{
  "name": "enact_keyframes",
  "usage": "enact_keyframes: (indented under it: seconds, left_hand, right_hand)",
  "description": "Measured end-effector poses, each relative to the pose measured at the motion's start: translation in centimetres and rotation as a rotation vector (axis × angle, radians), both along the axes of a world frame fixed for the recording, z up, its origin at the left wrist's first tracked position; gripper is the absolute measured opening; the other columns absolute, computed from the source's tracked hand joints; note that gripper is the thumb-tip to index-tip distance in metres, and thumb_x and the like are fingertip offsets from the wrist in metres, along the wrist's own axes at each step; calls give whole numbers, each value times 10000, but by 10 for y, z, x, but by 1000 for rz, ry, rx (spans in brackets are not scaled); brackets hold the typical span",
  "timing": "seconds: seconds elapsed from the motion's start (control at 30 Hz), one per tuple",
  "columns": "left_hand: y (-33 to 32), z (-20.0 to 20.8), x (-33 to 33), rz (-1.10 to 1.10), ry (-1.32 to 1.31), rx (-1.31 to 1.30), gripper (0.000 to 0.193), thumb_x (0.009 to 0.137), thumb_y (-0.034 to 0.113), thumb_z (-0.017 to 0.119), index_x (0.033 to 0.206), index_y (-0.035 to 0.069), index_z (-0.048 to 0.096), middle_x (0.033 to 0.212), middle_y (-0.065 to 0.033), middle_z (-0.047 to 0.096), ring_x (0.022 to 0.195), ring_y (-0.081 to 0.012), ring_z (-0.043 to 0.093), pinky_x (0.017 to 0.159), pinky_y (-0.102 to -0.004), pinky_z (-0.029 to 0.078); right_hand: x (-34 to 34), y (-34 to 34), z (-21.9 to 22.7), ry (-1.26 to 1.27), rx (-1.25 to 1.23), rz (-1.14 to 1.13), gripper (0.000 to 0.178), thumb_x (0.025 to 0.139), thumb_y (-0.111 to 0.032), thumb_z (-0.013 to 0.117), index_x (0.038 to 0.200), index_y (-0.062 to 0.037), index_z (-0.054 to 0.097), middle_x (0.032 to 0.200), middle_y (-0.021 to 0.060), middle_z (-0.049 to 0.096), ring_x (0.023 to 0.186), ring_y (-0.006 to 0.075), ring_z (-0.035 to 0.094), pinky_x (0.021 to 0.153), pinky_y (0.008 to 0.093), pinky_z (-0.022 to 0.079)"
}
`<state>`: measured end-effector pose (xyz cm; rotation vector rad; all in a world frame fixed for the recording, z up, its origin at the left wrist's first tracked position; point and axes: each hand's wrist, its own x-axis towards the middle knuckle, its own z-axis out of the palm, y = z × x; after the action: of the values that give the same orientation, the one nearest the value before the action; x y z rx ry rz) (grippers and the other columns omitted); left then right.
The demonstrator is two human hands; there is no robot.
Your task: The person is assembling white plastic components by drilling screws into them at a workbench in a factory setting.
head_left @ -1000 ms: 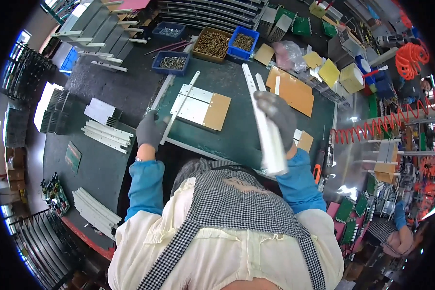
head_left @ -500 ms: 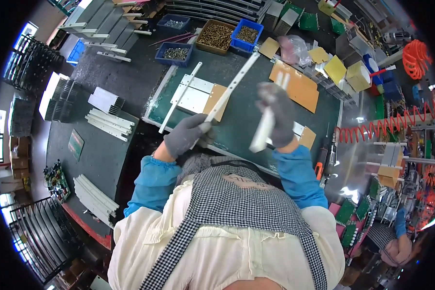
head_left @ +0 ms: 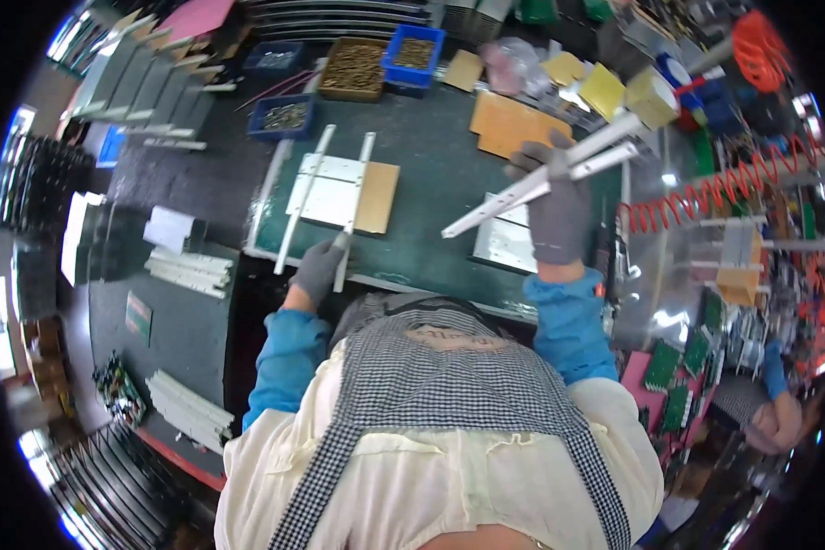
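My left hand (head_left: 317,269), in a grey glove, pinches the near end of a white drilled strip (head_left: 361,181). That strip lies across the right part of a white plate (head_left: 332,198), close to a tan board (head_left: 378,203). A second white strip (head_left: 304,202) lies parallel over the plate's left part, with no hand on it. On the right, my gloved right hand (head_left: 559,209) is closed around a few long white strips (head_left: 513,196), held slanting above the bench. Beneath them another white plate (head_left: 504,246) is partly covered.
Blue bins (head_left: 281,117) and a brown bin (head_left: 353,70) of small metal parts stand at the back of the green bench (head_left: 422,247). Tan boards (head_left: 521,126) lie at back right. Stacked white strips (head_left: 189,268) are on the left table. A red coiled hose (head_left: 706,197) hangs right.
My left hand has laid its strip across the plate, parallel to the other strip. My right hand has moved right with its strips, whose length now shows. The view has shifted slightly.
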<state>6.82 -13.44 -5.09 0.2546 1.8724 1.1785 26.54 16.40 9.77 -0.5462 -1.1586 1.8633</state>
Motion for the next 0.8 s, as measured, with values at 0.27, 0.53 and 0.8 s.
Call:
enact_keyframes:
  seconds: [0.27,0.53,0.8]
  left_hand:
    - [59,126,31,-302,354,285,445,967,222,638,1331,-14,539,1164,-99,678,1002,-165,637,880,-301,514]
    - [121,117,80,-515,601,248,311,939,225,658,1171,20,624,861,-107,663,727,-178,609,692,-336,508]
    - [159,92,79,-802,332,817,489,857,76,692,1311,64,512,1172,-103,625,1031,-256,643,862,-365,538]
  right_hand:
    - [-8,3,-19,164,-485,171,328,996,-142,561,1275,18,495,1119,204,619,1054,332,642,964,472,557]
    - [15,-3,-11,160,-308,116,311,996,-129,560,1264,24,521,1152,199,624,1085,306,637,964,429,551]
    - [37,-17,11,-454,1538,240,377,767,-141,678,1136,-203,632,1303,50,575,1355,330,440,1166,543,262]
